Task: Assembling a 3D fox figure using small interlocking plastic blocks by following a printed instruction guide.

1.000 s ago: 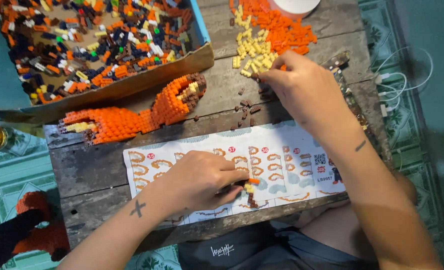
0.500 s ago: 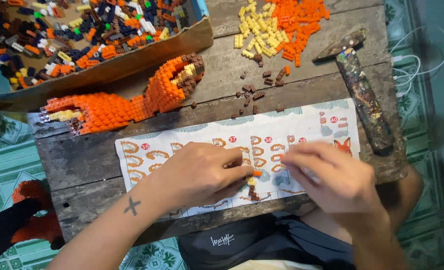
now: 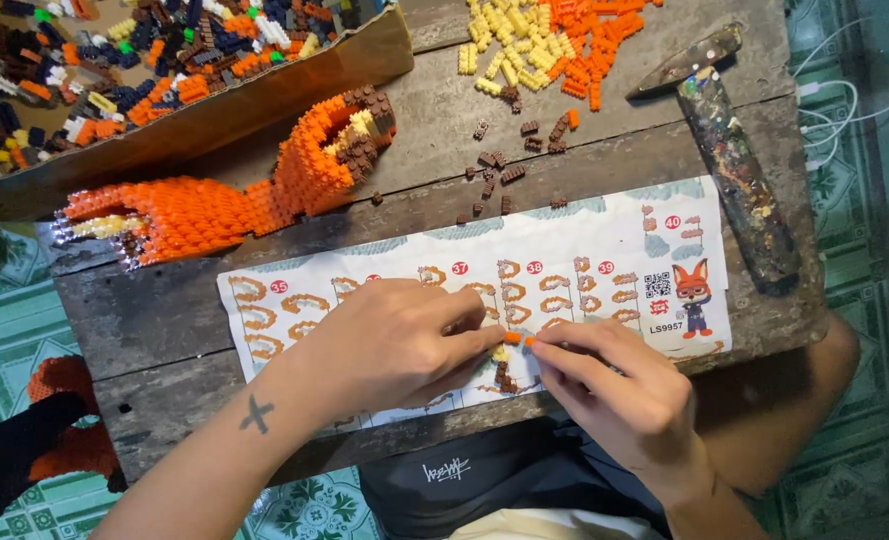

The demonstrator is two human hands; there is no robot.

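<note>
Both our left hand (image 3: 399, 340) and right hand (image 3: 619, 395) pinch 1 small brick piece (image 3: 509, 352) at the table's (image 3: 164, 310) near edge; orange model (image 3: 234, 190) half-built, loose bricks (image 3: 544, 50) remain.

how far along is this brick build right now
Done: a large orange brick section lies finished on the wooden table. In hand: the left hand and right hand pinch a small brick piece over the instruction sheet. Left: loose yellow and orange bricks and a full cardboard tray suggest plenty remains.
</note>
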